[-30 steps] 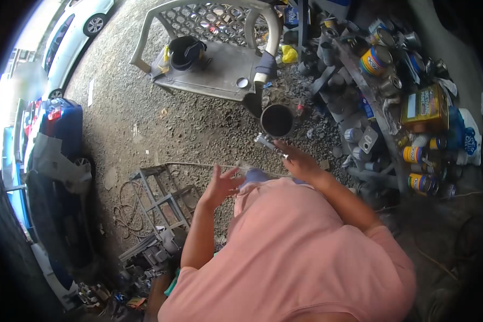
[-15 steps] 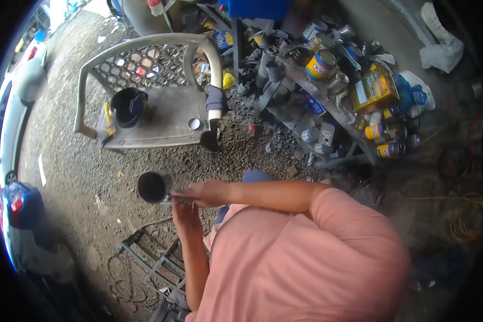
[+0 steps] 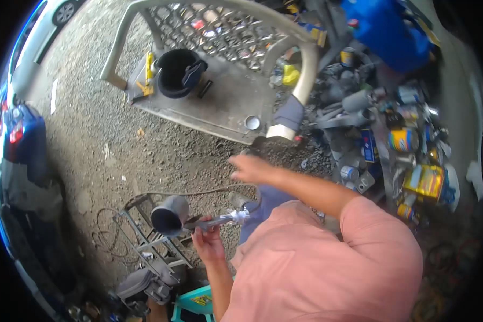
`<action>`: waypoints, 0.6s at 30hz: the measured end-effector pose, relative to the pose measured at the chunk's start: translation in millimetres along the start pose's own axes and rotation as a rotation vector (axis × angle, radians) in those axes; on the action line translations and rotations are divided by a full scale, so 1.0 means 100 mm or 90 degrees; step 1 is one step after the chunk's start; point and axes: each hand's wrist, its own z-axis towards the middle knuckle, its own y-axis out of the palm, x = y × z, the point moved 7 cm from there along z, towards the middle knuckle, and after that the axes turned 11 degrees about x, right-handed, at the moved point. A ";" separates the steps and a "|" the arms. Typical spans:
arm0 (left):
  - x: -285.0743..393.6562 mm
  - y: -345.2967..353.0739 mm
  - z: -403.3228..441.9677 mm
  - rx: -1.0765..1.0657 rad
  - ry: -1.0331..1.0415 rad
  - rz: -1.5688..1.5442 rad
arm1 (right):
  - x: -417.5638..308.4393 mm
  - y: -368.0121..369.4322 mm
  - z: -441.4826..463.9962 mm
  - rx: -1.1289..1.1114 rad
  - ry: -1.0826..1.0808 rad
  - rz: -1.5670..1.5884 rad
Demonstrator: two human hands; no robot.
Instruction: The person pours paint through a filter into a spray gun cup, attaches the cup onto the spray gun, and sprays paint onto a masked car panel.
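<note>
My left hand (image 3: 209, 246) is closed around a paint spray gun (image 3: 217, 221). Its grey cup (image 3: 178, 206) tilts so that the dark open mouth shows, and a hose (image 3: 209, 189) runs from the gun's end. My right hand (image 3: 254, 169) is off the gun, stretched toward the chair with its fingers apart and nothing seen in them. Just beyond it stands a worn plastic armchair (image 3: 225, 104). On the seat are a black bucket (image 3: 173, 80), a yellow tool (image 3: 148, 72), a small dark cylinder (image 3: 205, 88) and a small round tin or lid (image 3: 251, 123).
Paint cans (image 3: 403, 140), a yellow rectangular tin (image 3: 425, 181) and other clutter crowd the right side. A blue container (image 3: 386, 32) stands at upper right. Below left are a metal frame (image 3: 145, 236) and a turquoise crate (image 3: 198, 300). Gravel (image 3: 96, 145) covers the ground; a car (image 3: 48, 27) is at far left.
My right hand has let go of the spray gun and moved away toward the chair. The gun stays in my left hand, its cup tilted more. The view has shifted and turned.
</note>
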 end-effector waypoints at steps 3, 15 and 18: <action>-0.10 -0.05 0.17 0.086 0.015 -0.024 | 1.35 0.22 0.72 0.026 0.088 -0.256; -0.30 0.39 0.53 0.231 0.049 -0.086 | 2.80 0.71 1.60 -0.058 0.254 -0.489; -0.24 0.50 0.55 0.228 0.067 -0.102 | 2.18 0.66 1.69 -0.044 0.232 -0.272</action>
